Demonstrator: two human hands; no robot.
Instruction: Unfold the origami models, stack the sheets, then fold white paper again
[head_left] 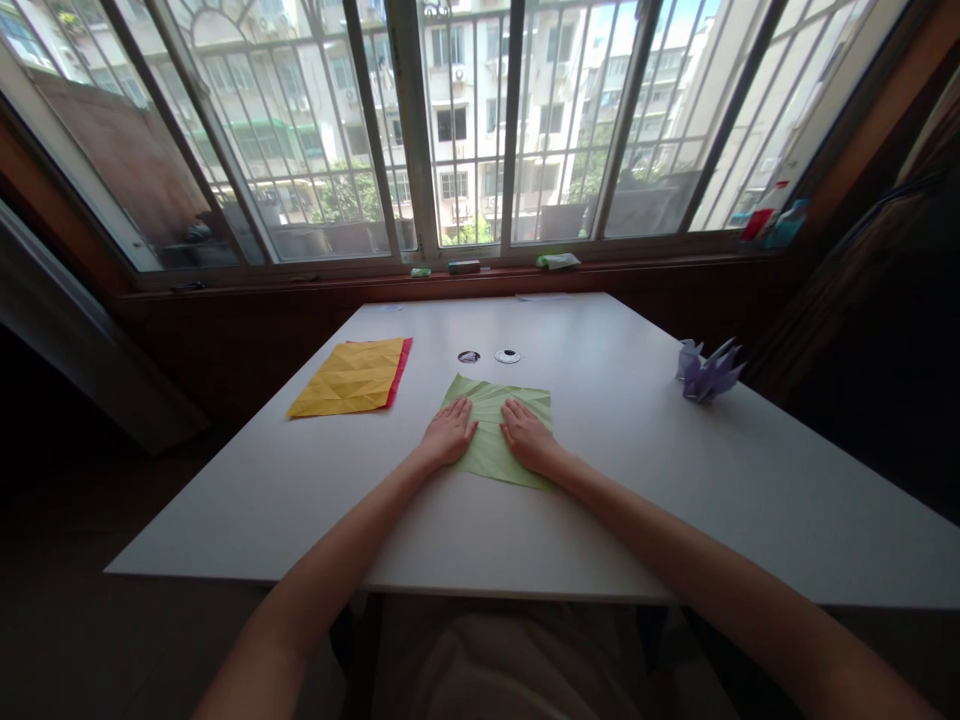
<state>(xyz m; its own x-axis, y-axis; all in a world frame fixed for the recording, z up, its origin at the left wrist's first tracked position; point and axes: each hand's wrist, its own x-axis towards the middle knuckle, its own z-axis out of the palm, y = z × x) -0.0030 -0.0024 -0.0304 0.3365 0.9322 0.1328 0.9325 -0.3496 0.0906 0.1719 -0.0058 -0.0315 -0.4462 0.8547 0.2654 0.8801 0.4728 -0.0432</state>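
A creased sheet of light green paper (491, 450) lies unfolded on the white table in front of me. My left hand (448, 432) rests flat on its left side, fingers stretched out. On its right side lies my right hand (527, 436), also flat with fingers extended. Both palms press the paper against the table, and neither hand grasps it. Fold lines run across the visible middle of the sheet; parts of it are hidden under my hands.
Creased yellow paper (349, 378) overlaps red paper (402, 372) at the left of the table (300, 510). Two round stickers, one dark (469, 357) and one eye-like (508, 356), lie beyond the green sheet. Folded purple paper figures (709, 373) stand near the right edge.
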